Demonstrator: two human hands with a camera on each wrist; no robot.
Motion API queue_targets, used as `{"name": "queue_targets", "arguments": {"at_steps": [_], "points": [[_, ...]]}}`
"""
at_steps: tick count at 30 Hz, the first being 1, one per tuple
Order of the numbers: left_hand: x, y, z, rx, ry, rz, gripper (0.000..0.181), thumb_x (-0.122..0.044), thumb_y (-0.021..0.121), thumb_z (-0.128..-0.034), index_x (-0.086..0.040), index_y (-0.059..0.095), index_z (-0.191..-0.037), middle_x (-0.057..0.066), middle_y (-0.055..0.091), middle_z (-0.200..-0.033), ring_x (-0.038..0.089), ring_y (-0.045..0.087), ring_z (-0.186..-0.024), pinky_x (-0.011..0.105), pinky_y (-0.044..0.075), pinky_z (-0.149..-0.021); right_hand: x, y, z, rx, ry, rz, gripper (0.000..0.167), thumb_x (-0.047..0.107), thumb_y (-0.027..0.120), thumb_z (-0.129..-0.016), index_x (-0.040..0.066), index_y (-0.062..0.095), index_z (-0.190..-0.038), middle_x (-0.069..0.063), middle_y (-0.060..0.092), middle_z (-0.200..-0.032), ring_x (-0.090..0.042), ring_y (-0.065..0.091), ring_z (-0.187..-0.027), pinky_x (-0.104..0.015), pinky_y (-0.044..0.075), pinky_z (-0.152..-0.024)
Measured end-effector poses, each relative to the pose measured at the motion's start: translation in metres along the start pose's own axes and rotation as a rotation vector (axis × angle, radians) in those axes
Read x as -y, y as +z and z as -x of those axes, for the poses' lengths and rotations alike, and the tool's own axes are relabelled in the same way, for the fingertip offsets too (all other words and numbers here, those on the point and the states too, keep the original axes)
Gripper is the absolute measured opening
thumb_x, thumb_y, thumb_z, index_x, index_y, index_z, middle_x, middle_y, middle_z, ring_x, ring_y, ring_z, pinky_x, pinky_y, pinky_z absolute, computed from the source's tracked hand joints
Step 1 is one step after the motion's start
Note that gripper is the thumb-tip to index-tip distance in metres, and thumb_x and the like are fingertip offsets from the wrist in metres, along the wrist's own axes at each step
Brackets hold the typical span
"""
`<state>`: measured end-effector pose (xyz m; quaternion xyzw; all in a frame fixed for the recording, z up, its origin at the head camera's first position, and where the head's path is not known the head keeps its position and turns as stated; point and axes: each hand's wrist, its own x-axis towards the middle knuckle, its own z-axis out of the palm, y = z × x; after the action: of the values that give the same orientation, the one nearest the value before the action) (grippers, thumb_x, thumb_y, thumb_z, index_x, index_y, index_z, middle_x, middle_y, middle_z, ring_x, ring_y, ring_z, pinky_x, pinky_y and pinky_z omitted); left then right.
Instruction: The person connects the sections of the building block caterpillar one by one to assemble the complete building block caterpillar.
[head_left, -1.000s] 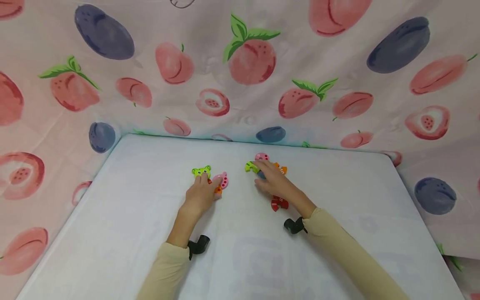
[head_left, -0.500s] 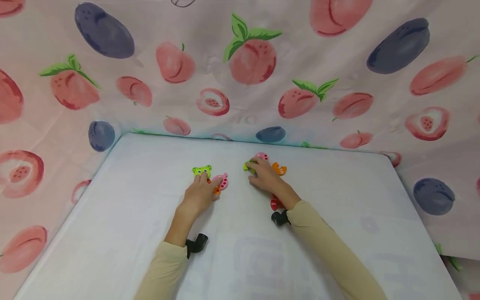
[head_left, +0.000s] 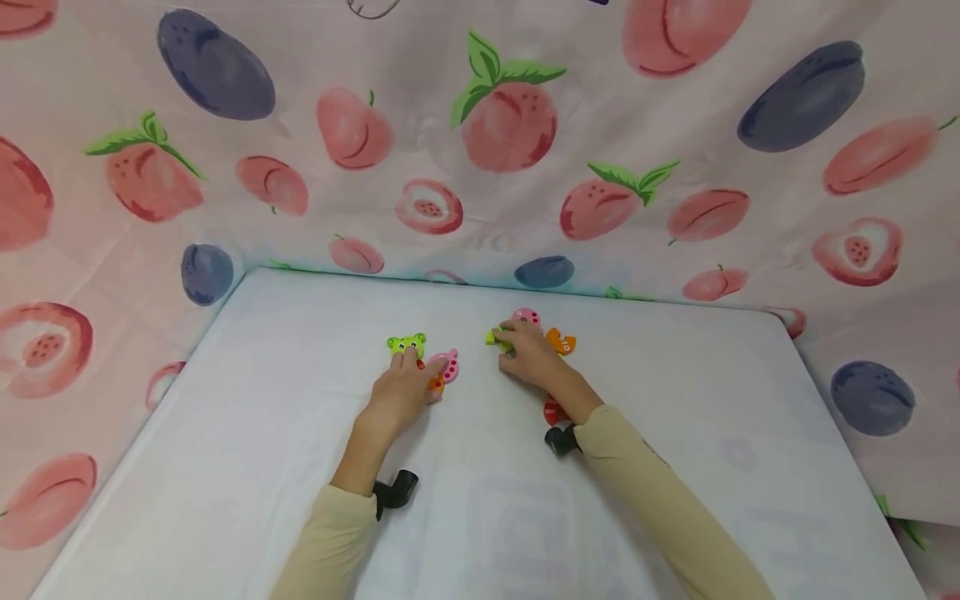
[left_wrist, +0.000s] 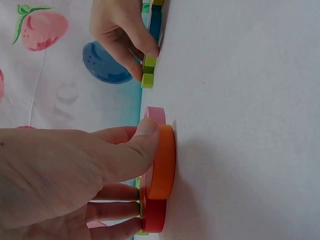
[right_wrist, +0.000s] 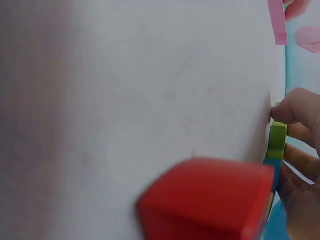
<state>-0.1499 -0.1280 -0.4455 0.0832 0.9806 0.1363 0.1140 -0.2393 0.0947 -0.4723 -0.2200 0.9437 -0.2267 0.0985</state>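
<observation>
My left hand [head_left: 399, 393] rests over a small group of toy pieces on the left. The group has a green animal-head piece [head_left: 406, 342] with eyes, a pink spotted piece [head_left: 452, 367], an orange piece [left_wrist: 162, 165] and a red piece [left_wrist: 154, 216]. In the left wrist view the thumb touches the orange piece and the other fingers lie fairly straight over the red side. Across a gap, my right hand [head_left: 534, 357] pinches a green toy piece [right_wrist: 277, 136] between thumb and fingers. A blue piece [right_wrist: 274, 170] adjoins the green one, partly hidden under that hand.
Around the right hand lie a pink spotted piece [head_left: 528, 316], an orange piece [head_left: 561, 342] and a red striped piece [head_left: 552, 410], partly under the wrist. The white table [head_left: 480, 517] meets a fruit-print cloth [head_left: 510, 200] behind. Each wrist wears a black camera [head_left: 397, 489].
My right hand has moved slightly left and taken hold of the green piece, uncovering the orange one and covering more of the red one. The left hand stays in place.
</observation>
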Motion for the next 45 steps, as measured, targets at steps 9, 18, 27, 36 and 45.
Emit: {"name": "queue_targets", "arguments": {"at_steps": [9, 18, 27, 36, 45], "points": [[0.001, -0.002, 0.005, 0.033, 0.025, 0.024, 0.052, -0.027, 0.065, -0.0930, -0.025, 0.050, -0.143, 0.021, 0.038, -0.139, 0.029, 0.036, -0.114, 0.036, 0.050, -0.078, -0.002, 0.000, -0.001, -0.021, 0.001, -0.109, 0.044, 0.011, 0.066, -0.088, 0.004, 0.059, -0.131, -0.014, 0.054, -0.134, -0.030, 0.051, -0.123, -0.041, 0.045, -0.106], [0.005, 0.000, 0.003, -0.039, 0.059, 0.037, 0.052, -0.025, 0.062, -0.0931, -0.026, 0.049, -0.143, 0.021, 0.039, -0.138, 0.032, 0.038, -0.121, 0.045, 0.051, -0.092, -0.004, 0.001, 0.001, -0.035, -0.017, -0.126, 0.050, 0.018, 0.071, -0.088, 0.005, 0.056, -0.134, -0.016, 0.054, -0.132, -0.029, 0.051, -0.120, -0.040, 0.048, -0.101], [0.009, -0.001, 0.002, -0.029, 0.036, 0.100, 0.049, -0.029, 0.066, -0.0919, -0.027, 0.054, -0.140, 0.018, 0.040, -0.136, 0.031, 0.037, -0.124, 0.047, 0.049, -0.099, 0.010, -0.003, 0.003, 0.017, -0.018, -0.029, 0.051, 0.018, 0.067, -0.092, 0.000, 0.053, -0.136, -0.016, 0.053, -0.142, -0.031, 0.045, -0.136, -0.043, 0.036, -0.114], [0.010, 0.002, 0.002, -0.067, 0.033, 0.151, 0.047, -0.032, 0.069, -0.0899, -0.023, 0.059, -0.135, 0.020, 0.042, -0.134, 0.032, 0.040, -0.118, 0.047, 0.048, -0.097, 0.014, 0.000, 0.003, -0.011, -0.084, -0.173, 0.046, 0.018, 0.068, -0.090, 0.005, 0.057, -0.133, -0.012, 0.057, -0.136, -0.025, 0.056, -0.118, -0.038, 0.050, -0.099], [0.011, 0.001, 0.001, -0.080, 0.038, 0.134, 0.047, -0.032, 0.070, -0.0892, -0.021, 0.060, -0.134, 0.018, 0.043, -0.130, 0.031, 0.041, -0.115, 0.045, 0.048, -0.093, 0.036, 0.001, -0.001, 0.006, -0.206, -0.126, 0.046, 0.016, 0.060, -0.095, 0.009, 0.053, -0.139, -0.019, 0.048, -0.142, -0.033, 0.048, -0.130, -0.045, 0.042, -0.108]]}}
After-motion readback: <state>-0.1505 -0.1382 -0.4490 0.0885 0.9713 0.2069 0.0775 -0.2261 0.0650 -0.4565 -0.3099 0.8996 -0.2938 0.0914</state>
